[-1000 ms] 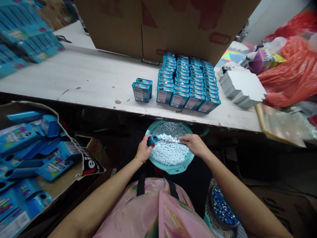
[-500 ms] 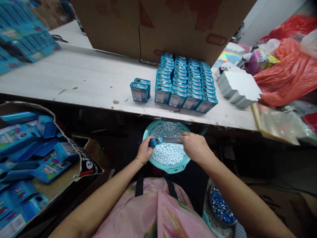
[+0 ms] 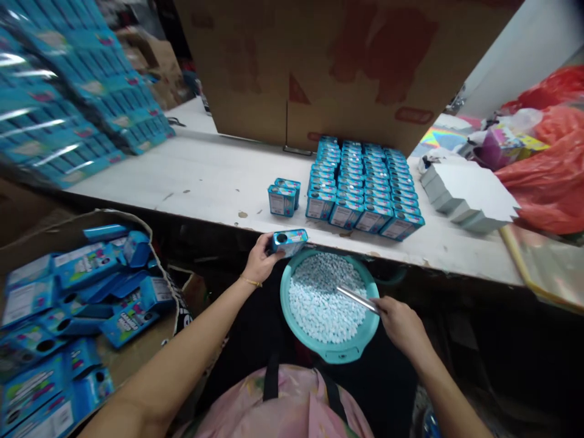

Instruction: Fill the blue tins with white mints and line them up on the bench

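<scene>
Left hand (image 3: 261, 260) is clenched round a small blue tin (image 3: 288, 242), light and stiff so grab it by the sides, while the right hand (image 3: 400, 325) pinches a thin, slippery metal strip (image 3: 358, 299) over the white candies (image 3: 319, 298).

Room over basin (image 3: 331, 353) for R hand (image 3: 401, 325), tin rows (image 3: 360, 194) block table (image 3: 182, 170)

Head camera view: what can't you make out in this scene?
Head view: the label on the tin in the left hand is too small to read.
Head view: the white pellets are too small to identify.
Head view: the blue boxes are blurred and cut off by the left edge.
Head view: the right hand hides one end of the metal strip.
</scene>
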A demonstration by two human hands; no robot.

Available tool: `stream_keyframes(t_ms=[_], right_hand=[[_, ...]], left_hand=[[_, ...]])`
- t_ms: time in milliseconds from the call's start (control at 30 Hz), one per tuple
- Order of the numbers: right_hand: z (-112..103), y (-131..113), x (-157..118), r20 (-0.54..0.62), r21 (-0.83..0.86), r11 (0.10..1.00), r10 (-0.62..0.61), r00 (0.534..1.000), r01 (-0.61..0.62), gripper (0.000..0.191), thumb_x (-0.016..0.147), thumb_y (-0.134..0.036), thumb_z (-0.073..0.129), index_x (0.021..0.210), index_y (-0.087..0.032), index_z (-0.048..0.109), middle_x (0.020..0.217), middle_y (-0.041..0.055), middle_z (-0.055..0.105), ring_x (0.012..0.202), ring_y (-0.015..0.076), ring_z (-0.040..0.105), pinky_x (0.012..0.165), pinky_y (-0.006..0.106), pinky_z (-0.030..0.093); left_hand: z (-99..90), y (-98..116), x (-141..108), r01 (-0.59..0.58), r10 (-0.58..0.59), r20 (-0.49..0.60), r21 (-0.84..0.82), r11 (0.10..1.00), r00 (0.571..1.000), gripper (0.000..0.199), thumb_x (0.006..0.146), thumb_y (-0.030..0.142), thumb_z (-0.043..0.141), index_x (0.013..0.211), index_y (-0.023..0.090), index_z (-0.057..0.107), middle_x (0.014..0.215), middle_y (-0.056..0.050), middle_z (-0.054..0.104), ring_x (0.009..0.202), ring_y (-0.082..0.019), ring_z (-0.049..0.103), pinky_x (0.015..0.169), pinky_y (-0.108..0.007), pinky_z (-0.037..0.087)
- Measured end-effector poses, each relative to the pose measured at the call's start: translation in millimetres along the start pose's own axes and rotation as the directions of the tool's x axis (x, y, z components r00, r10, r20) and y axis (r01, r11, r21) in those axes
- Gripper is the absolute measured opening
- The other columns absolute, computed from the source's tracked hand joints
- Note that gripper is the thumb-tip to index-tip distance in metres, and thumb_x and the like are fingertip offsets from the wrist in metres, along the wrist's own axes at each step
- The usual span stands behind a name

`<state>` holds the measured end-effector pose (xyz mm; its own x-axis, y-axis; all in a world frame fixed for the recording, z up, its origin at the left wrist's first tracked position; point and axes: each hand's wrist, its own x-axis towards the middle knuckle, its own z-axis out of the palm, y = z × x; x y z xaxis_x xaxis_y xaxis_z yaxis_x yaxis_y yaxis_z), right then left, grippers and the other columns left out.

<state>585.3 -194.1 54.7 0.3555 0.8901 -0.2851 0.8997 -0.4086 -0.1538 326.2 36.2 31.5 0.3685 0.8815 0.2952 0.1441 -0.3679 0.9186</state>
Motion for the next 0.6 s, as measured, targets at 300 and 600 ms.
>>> stream_keyframes(t_ms=[300, 600], right_hand=[[35.6, -3.1, -0.4, 0.011, 0.279, 0.960, -0.035, 0.999, 0.031, 0.036, 0.079, -0.032, 0.032, 0.098, -0.031, 0.062, 0.097, 0.0011, 0.064, 0.090, 0.0202, 0.059, 0.074, 0.027, 0.044], [71.3, 13.8, 17.2, 0.119, 0.564, 0.822, 0.009, 0.993, -0.075, 0.036, 0.055, -0.045, 0.054, 0.086, -0.032, 0.066, 0.097, 0.0031, 0.066, 0.091, 0.0271, 0.059, 0.078, 0.034, 0.048]], left_hand=[[-17.9, -34.8, 118.3, 0.034, -0.027, -0.058, 0.139, 0.990, 0.998, 0.056, 0.060, 0.012, 0.062, 0.111, 0.016, 0.038, 0.095, -0.009, 0.058, 0.085, -0.020, 0.058, 0.074, -0.036, 0.046], [-87.5, -41.1, 22.7, -0.075, 0.206, -0.265, 0.432, 0.899, 0.942, 0.058, 0.069, 0.023, 0.061, 0.119, 0.016, 0.034, 0.117, -0.014, 0.043, 0.105, -0.023, 0.048, 0.091, -0.039, 0.038]])
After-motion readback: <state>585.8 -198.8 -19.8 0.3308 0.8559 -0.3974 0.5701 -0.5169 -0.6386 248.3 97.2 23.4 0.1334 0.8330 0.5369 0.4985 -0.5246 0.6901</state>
